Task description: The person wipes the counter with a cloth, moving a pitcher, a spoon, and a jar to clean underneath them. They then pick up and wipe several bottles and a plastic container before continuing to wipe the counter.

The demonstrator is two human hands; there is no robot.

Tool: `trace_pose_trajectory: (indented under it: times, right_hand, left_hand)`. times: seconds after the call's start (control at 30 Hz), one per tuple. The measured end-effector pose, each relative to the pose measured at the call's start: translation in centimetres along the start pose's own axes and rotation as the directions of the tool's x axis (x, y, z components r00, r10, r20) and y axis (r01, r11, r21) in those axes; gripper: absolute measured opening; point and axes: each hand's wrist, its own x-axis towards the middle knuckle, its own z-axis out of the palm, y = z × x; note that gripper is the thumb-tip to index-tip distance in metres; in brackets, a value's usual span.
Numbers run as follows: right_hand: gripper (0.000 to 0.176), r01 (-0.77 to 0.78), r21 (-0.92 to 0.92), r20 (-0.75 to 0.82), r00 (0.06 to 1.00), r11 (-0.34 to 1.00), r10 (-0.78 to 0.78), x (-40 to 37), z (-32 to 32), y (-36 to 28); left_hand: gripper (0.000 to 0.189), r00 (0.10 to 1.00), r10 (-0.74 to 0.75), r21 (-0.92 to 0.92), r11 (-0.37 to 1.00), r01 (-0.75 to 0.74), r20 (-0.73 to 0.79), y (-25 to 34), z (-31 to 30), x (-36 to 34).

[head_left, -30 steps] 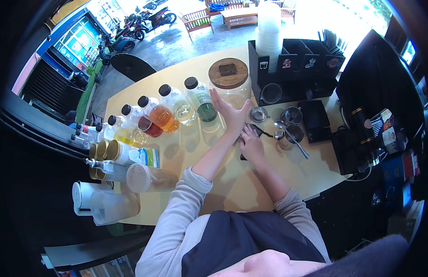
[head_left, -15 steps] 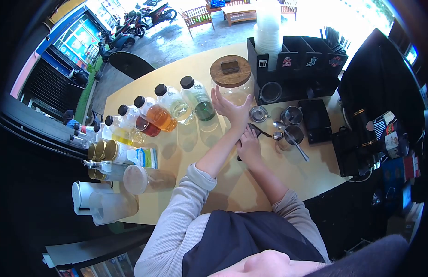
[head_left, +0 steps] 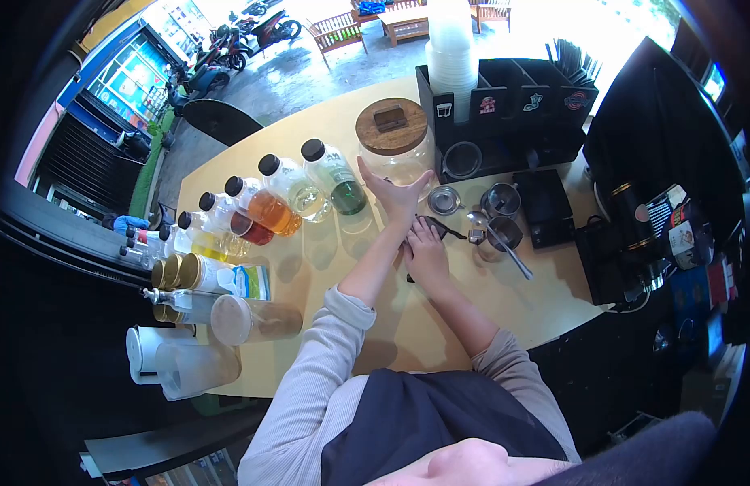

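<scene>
My left hand (head_left: 397, 197) reaches forward with thumb and fingers spread wide, overlapping the lower front of a clear jar (head_left: 399, 168) that has a round wooden lid (head_left: 391, 126). Below it, my right hand (head_left: 427, 247) lies with its fingers stretched out over a flat black item (head_left: 441, 228) on the table, mostly covered by the hand. Just right of the hands are a small round metal dish (head_left: 444, 200), a metal jigger (head_left: 476, 236), a long spoon (head_left: 512, 253) and metal cups (head_left: 501, 200).
Bottles with black caps, holding coloured liquids, such as a green one (head_left: 346, 194), line the table's left side. White pitchers (head_left: 198, 368) stand at the near left. A black organizer (head_left: 512, 113) with stacked plastic cups (head_left: 452, 69) is at the back, a black scale-like box (head_left: 546, 209) at right.
The whole view has shifted slightly, so the jar and table things sit further left. The left hand's fingers have shifted a little at the jar; the right hand's fingers are spread more.
</scene>
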Motion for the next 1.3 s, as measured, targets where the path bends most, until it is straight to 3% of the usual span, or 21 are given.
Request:
trace_pose_trajectory:
  times: [0.27, 0.43, 0.47, 0.53, 0.57, 0.63, 1.07, 1.13, 1.3]
  right_hand:
    - [0.046, 0.018, -0.005, -0.002, 1.000, 1.000, -0.018, 0.1, -0.2, -0.1]
    - [0.044, 0.012, -0.003, -0.016, 1.000, 1.000, -0.012, 0.1, 0.1, 0.0]
    - [0.044, 0.006, 0.011, -0.021, 1.000, 1.000, -0.005, 0.0, 0.1, 0.0]
    - [0.043, 0.005, 0.020, -0.026, 1.000, 1.000, -0.005, 0.0, 0.3, 0.0]
    - [0.043, 0.003, 0.029, -0.035, 0.999, 1.000, -0.002, 0.1, 0.4, 0.0]
    - [0.043, 0.007, 0.022, -0.025, 1.000, 1.000, -0.006, 0.1, 0.3, 0.0]
    - [0.045, -0.003, 0.037, -0.020, 1.000, 0.999, 0.003, 0.1, 0.3, 0.0]
    - [0.045, 0.001, 0.036, -0.023, 1.000, 0.999, 0.000, 0.0, 0.3, 0.0]
    - [0.045, 0.000, 0.027, 0.015, 1.000, 1.000, 0.000, -0.2, 0.3, 0.1]
  left_hand:
    - [0.140, 0.999, 0.043, 0.033, 0.999, -0.044, 0.016, -0.2, -0.9, 0.1]
    - [0.134, 0.944, 0.322, 0.211, 0.930, -0.301, -0.071, 1.5, -1.3, 1.1]
    - [0.134, 0.945, 0.320, 0.214, 0.930, -0.299, -0.072, 2.3, -1.5, 1.5]
    - [0.134, 0.987, 0.138, 0.095, 0.987, -0.131, -0.078, 3.2, -1.6, 2.6]
    - [0.134, 0.987, 0.139, 0.095, 0.987, -0.131, -0.081, 3.7, -1.7, 3.1]
    - [0.132, 0.998, -0.062, 0.059, 0.996, 0.061, -0.001, 4.1, -1.7, 3.9]
    - [0.141, 0.995, -0.079, 0.157, 0.985, 0.069, 0.061, 6.0, -2.0, 5.3]
    - [0.139, 0.997, -0.062, 0.240, 0.969, 0.051, 0.040, 6.2, -2.2, 5.1]
    - [0.135, 1.000, 0.000, 0.135, 0.991, -0.001, 0.013, 6.3, -3.0, 4.4]
